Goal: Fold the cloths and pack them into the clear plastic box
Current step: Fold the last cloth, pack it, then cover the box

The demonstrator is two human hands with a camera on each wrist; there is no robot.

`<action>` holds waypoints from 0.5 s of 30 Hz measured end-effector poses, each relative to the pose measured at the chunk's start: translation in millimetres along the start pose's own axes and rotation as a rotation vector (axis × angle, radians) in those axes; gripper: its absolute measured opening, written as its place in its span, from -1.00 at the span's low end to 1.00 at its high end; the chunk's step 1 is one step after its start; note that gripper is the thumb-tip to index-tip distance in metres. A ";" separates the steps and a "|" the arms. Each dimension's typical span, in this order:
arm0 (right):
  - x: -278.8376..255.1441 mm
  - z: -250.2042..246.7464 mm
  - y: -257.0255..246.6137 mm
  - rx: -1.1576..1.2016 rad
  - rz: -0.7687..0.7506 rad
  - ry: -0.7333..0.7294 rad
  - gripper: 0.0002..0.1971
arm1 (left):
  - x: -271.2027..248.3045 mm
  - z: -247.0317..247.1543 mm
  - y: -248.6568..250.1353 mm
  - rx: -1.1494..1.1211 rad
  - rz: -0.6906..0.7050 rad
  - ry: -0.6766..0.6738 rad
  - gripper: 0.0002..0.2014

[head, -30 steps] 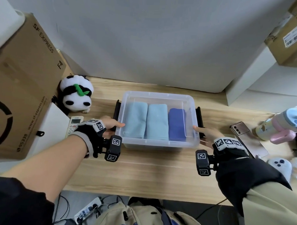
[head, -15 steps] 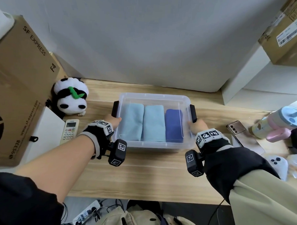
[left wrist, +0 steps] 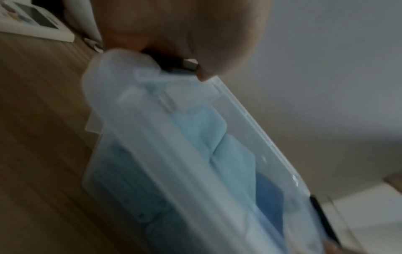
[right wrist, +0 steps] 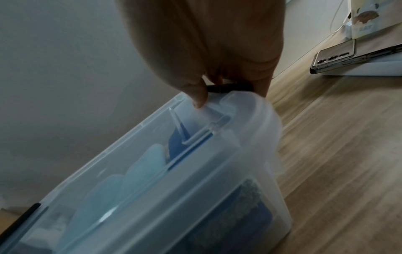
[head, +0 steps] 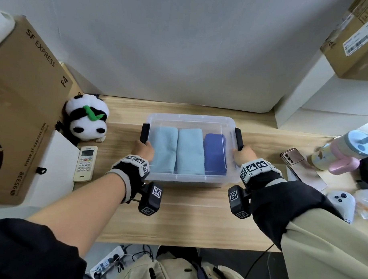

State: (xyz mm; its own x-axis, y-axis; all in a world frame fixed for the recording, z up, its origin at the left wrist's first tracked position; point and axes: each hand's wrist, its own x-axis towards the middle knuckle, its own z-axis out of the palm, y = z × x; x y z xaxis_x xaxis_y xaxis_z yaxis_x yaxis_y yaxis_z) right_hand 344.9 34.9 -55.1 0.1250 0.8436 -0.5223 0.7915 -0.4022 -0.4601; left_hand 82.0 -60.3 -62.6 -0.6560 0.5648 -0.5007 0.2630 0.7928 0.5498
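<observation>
The clear plastic box [head: 191, 117] stands mid-table with a clear lid on it. Inside lie two folded light blue cloths [head: 164, 151] [head: 190, 152] and one dark blue cloth [head: 215, 155], side by side. My left hand [head: 143, 150] grips the black latch [head: 145, 133] at the box's left end. My right hand [head: 243, 155] grips the black latch [head: 238, 138] at the right end. The left wrist view shows fingers [left wrist: 208, 51] curled over a dark latch [left wrist: 174, 67]. The right wrist view shows thumb and fingers [right wrist: 196, 92] around the latch [right wrist: 230, 88] at the box [right wrist: 239, 171] corner.
A panda plush [head: 86, 120] and a remote control [head: 85, 160] lie left of the box beside a large cardboard carton [head: 24, 96]. To the right are a phone [head: 293, 158], a pastel cup [head: 345, 151] and a white controller [head: 341, 202]. Bare wood runs along the table's front edge.
Both black latches, earlier lying flat outward, now stand up against the box ends. Both hands moved in from the box's front corners and closed around them.
</observation>
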 end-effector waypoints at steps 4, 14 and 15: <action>-3.6 1.6 -3.1 0.021 0.009 0.036 -0.61 | 14.5 -6.6 -1.1 -0.056 0.007 -0.092 -0.58; -22.1 8.6 -9.4 -0.092 -0.026 0.134 -0.70 | 20.9 -8.9 -5.0 -0.135 0.042 -0.146 -0.60; -23.4 8.4 -7.8 -0.076 -0.039 0.122 -0.70 | 22.1 -10.1 -6.8 -0.146 0.055 -0.159 -0.60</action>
State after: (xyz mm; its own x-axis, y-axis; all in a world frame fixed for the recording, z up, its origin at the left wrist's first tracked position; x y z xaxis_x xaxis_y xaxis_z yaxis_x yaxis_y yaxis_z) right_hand 330.7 15.3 -45.3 0.1620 0.8968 -0.4116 0.8396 -0.3445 -0.4200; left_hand 58.6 -55.6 -70.6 -0.5210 0.6440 -0.5601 0.1824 0.7251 0.6640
